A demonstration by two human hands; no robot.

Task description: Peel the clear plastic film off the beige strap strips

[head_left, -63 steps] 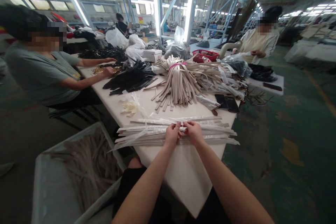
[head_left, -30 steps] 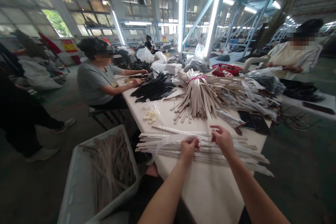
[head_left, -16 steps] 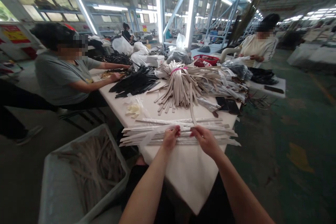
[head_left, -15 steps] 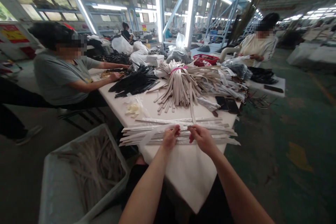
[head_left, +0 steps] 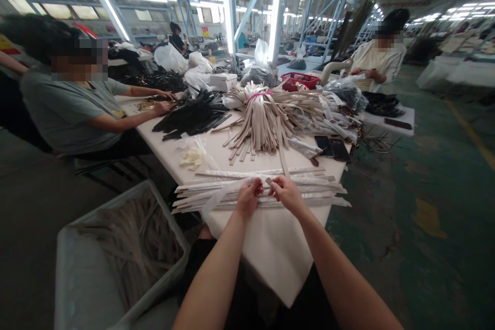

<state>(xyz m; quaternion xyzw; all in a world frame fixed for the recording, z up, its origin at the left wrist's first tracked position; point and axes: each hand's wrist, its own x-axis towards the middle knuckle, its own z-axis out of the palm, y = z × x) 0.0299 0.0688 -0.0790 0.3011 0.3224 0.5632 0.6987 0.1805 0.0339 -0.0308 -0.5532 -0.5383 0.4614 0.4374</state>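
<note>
My left hand (head_left: 249,196) is closed in a pinch on the end of a translucent plastic sleeve (head_left: 224,192), which trails away to the left. Close beside it, my right hand (head_left: 286,195) grips a beige strap (head_left: 282,157) near its tip, and the rounded tip pokes out toward the left hand. The rest of that strap runs back toward a large fanned bundle of beige straps (head_left: 255,124) tied with a pink band. Under both hands lie several plastic-wrapped straps (head_left: 193,197), side by side across the table. A narrow gap separates the two hands.
The pale table (head_left: 270,252) narrows to a corner near me. A grey bin (head_left: 64,268) of straps stands at lower left. Black straps (head_left: 193,116), pale gloves (head_left: 191,159) and a dark phone (head_left: 324,146) lie on the table. Co-workers sit at left (head_left: 73,93) and far right (head_left: 381,56).
The view has shifted slightly. My right hand has come closer to the left, bringing the strap tip nearer to the sleeve's end. Both hands keep their grips.
</note>
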